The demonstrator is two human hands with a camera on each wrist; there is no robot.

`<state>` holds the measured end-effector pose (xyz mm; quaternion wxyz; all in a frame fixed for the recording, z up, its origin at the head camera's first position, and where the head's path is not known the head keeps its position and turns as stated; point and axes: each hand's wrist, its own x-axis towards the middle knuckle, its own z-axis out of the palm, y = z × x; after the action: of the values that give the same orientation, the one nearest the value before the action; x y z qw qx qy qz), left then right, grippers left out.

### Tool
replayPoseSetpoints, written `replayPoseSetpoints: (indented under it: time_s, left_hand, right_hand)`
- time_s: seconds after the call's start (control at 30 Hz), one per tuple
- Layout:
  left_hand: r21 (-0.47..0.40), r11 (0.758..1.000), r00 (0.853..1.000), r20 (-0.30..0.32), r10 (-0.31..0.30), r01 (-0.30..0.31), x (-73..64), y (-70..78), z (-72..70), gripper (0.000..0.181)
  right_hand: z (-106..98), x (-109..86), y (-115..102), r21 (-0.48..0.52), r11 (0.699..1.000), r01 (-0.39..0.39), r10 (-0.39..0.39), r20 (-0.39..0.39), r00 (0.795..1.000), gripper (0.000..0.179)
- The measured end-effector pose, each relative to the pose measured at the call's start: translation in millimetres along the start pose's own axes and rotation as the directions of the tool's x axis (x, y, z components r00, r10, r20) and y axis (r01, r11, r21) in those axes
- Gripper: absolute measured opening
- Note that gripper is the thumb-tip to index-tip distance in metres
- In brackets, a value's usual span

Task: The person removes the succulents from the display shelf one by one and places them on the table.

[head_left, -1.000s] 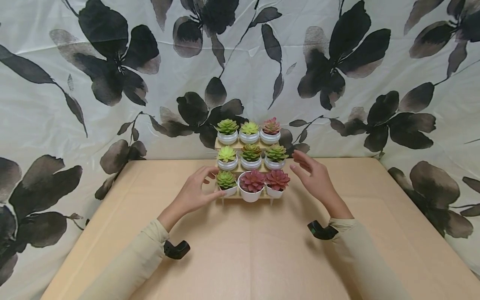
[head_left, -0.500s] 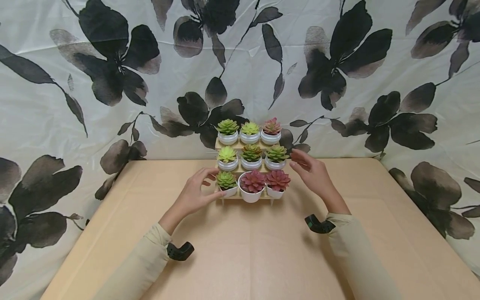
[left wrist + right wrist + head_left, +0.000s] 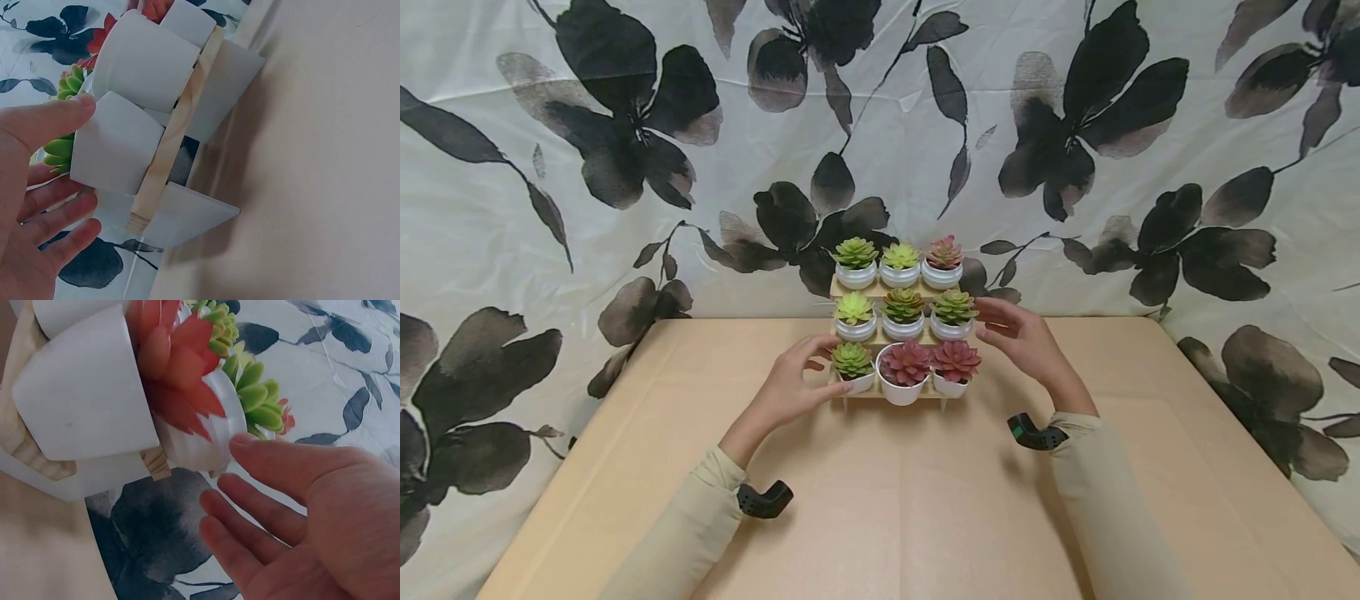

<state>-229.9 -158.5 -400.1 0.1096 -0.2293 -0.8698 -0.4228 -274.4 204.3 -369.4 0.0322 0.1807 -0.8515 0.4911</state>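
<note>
A tiered wooden stand (image 3: 868, 397) on white supports carries three rows of small potted succulents in white pots. My left hand (image 3: 790, 379) is at its lower left, with the thumb touching the front-row pot (image 3: 119, 147) of a green succulent (image 3: 852, 359). The left fingers are spread and relaxed behind that pot. To the right of the stand, my right hand (image 3: 1026, 342) lies beside the middle-row green succulent (image 3: 953, 306), its fingers loosely extended. The right thumb tip meets or nearly meets that white pot (image 3: 219, 425); contact cannot be told. Two red succulents fill the front row's middle and right.
A pale wooden table (image 3: 895, 500) bears the stand near its back edge. Behind it hangs a white cloth (image 3: 925, 150) printed with dark flowers. Both wrists wear black cameras over beige sleeves.
My right hand has moved slightly left, closer to the middle-row pot at the right end. My left hand has stayed nearly still at the front-left pot. The plants have not moved.
</note>
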Motion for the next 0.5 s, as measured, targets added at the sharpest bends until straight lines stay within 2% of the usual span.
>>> replayPoseSetpoints:
  time_s: [0.23,0.5]
  left_hand:
    - [-0.028,1.0,1.0,-0.019,0.002,-0.003,0.0,-2.1,3.2,0.065]
    - [-0.065,0.998,1.0,-0.026,0.014,-0.015,0.5,-4.6,5.2,0.069]
  right_hand:
    - [0,6.6,7,0.022,1.0,-0.014,0.012,0.058,0.998,0.053]
    - [4,9.6,14,0.012,0.998,-0.056,0.054,0.087,0.995,0.057]
